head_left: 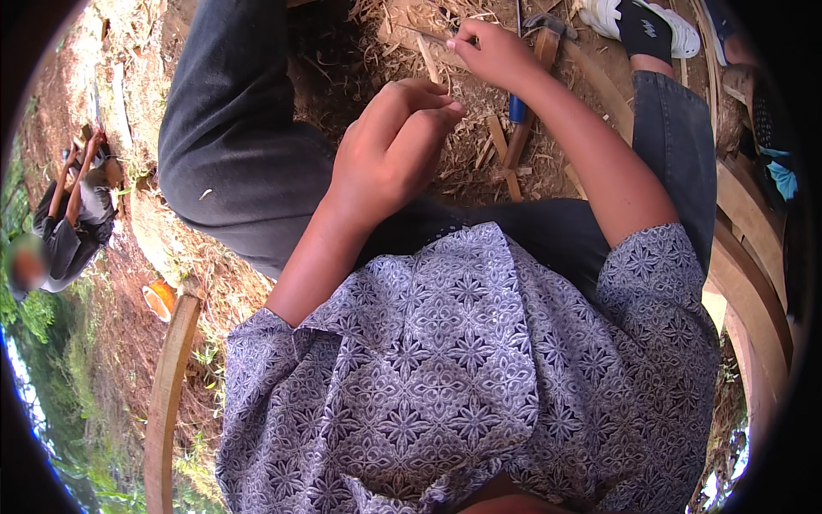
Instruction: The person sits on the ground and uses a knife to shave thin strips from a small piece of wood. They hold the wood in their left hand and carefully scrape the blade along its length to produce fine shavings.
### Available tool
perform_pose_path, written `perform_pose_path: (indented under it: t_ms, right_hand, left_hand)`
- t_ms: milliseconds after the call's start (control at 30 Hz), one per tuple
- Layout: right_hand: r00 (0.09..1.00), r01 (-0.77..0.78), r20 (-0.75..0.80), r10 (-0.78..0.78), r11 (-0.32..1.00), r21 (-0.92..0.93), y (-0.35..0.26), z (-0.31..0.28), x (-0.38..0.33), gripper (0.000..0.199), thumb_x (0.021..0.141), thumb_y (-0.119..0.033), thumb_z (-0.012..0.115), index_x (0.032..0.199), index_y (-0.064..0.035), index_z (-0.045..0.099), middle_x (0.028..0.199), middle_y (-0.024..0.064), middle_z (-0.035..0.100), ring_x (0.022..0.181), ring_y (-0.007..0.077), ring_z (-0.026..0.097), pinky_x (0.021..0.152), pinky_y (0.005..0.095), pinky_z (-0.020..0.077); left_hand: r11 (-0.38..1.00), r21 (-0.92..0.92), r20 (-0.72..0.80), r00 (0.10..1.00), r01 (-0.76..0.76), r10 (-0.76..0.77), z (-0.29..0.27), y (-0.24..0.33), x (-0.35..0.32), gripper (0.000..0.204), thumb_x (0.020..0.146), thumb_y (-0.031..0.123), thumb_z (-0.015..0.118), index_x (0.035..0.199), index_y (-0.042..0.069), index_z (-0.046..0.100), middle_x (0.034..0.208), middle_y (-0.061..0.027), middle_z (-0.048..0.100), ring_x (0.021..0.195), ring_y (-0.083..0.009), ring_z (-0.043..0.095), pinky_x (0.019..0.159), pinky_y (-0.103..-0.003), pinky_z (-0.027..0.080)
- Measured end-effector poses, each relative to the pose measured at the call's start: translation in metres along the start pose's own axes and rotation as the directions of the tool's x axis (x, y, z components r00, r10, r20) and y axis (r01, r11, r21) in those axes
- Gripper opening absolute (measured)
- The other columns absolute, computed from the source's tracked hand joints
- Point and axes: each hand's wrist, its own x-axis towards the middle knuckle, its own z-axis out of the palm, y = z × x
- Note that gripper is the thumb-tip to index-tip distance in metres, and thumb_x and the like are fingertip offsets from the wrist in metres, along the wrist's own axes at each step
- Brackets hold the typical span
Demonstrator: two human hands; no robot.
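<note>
My left hand (390,141) is closed, fingers curled and thumb against them. A thin pale wood strip (428,58) runs away from its fingertips; the fingers hide whether they grip it. Farther forward, my right hand (488,53) pinches a thin, dark, pointed piece (419,32) aimed left across the strip's far end. Its exact kind is too small to tell. Beside my right forearm lies a hammer (545,47) with a wooden handle. Next to it is a slim tool with a blue handle (516,108), its metal shaft reaching forward; the forearm does not cover it.
Wood shavings and offcuts (497,137) litter the ground between my legs. Curved wooden beams (753,265) stand at right, and another beam (171,394) at left near an orange container (159,299). A person (77,206) sits far left. Someone's white shoe (682,32) shows upper right.
</note>
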Motion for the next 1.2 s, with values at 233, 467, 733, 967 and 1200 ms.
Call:
perform_pose_path:
  t_ms: [233, 467, 733, 967, 1200]
  right_hand:
    - [0.999, -0.040, -0.012, 0.044, 0.973, 0.228, -0.002, -0.010, -0.009, 0.030, 0.102, -0.039, 0.067, 0.101, -0.0095, 0.065, 0.068, 0.0012, 0.063, 0.062, 0.0100, 0.058, 0.058, 0.0305, 0.0457]
    - [0.988, 0.096, 0.098, -0.116, 0.977, 0.192, -0.001, -0.028, -0.030, 0.025, 0.103, -0.030, 0.067, 0.099, -0.0059, 0.063, 0.068, 0.0000, 0.062, 0.062, 0.0078, 0.057, 0.058, 0.0286, 0.0446]
    - [0.998, 0.051, 0.025, -0.051, 0.999, 0.018, -0.020, -0.022, -0.023, 0.030, 0.099, -0.040, 0.068, 0.099, -0.0104, 0.066, 0.066, 0.0050, 0.059, 0.059, 0.0154, 0.057, 0.057, 0.0356, 0.0445]
    - [1.000, 0.008, 0.023, -0.007, 0.999, -0.038, -0.004, -0.015, -0.002, 0.029, 0.100, -0.042, 0.065, 0.099, -0.0129, 0.067, 0.070, 0.0050, 0.065, 0.065, 0.0194, 0.063, 0.061, 0.0400, 0.0486]
    - [0.996, 0.062, 0.044, -0.076, 0.964, 0.259, 0.000, -0.018, -0.034, 0.026, 0.103, -0.034, 0.066, 0.100, -0.0085, 0.063, 0.064, -0.0006, 0.058, 0.062, 0.0070, 0.055, 0.056, 0.0303, 0.0424]
  left_hand:
    - [1.000, -0.002, -0.027, 1.000, -0.015, 0.015, -0.001, 0.001, 0.002, 0.030, 0.078, -0.014, 0.074, 0.104, 0.000, 0.069, 0.098, -0.0150, 0.068, 0.097, -0.0299, 0.073, 0.076, -0.035, 0.060]
    - [1.000, -0.018, -0.011, 1.000, 0.020, -0.021, -0.001, 0.002, 0.001, 0.029, 0.075, -0.007, 0.076, 0.102, 0.005, 0.070, 0.101, -0.0124, 0.068, 0.096, -0.0286, 0.073, 0.075, -0.036, 0.061]
    - [1.000, -0.006, 0.013, 1.000, 0.019, -0.019, -0.003, 0.003, 0.003, 0.036, 0.073, -0.014, 0.074, 0.106, 0.002, 0.070, 0.101, -0.0152, 0.068, 0.096, -0.0302, 0.073, 0.078, -0.035, 0.060]
    - [1.000, -0.031, 0.033, 0.999, -0.007, 0.008, 0.001, 0.005, 0.003, 0.035, 0.073, -0.013, 0.075, 0.104, 0.001, 0.071, 0.100, -0.0152, 0.069, 0.098, -0.0297, 0.073, 0.079, -0.036, 0.061]
    - [0.999, -0.052, 0.048, 0.999, -0.010, 0.012, -0.004, 0.003, 0.002, 0.037, 0.072, -0.012, 0.075, 0.106, 0.000, 0.072, 0.102, -0.0159, 0.070, 0.099, -0.0299, 0.073, 0.080, -0.036, 0.062]
